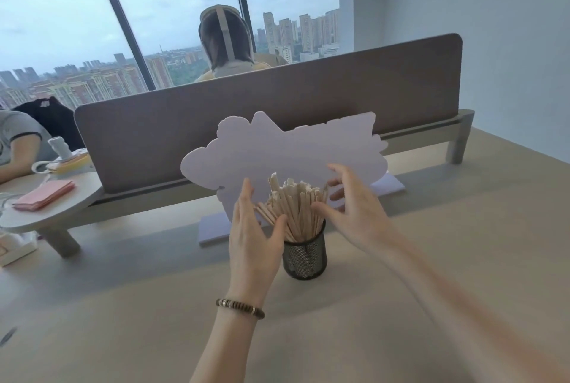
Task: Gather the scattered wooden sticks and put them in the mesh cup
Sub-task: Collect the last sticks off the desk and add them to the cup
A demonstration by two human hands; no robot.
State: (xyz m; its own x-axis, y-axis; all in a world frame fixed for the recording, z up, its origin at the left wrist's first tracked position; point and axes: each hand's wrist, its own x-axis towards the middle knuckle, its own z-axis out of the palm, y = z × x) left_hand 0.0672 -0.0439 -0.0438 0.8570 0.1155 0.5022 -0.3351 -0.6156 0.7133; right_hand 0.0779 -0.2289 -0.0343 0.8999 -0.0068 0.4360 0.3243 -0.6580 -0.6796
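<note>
A black mesh cup [304,256] stands on the beige table. A thick bundle of pale wooden sticks [295,206] stands in it, fanning out upward and leaning left. My left hand [251,237] is at the bundle's left side, fingers straight, thumb touching the lower sticks. My right hand [351,200] is at the bundle's right side with fingers spread and relaxed, thumb tip against the sticks. Neither hand has its fingers curled around the bundle.
A lilac cut-out board [277,151] on a flat base stands just behind the cup. Behind it runs a grey-brown desk divider [277,98]. A pink notepad [44,194] and a white device [61,148] sit at far left, near a seated person's arm [18,151].
</note>
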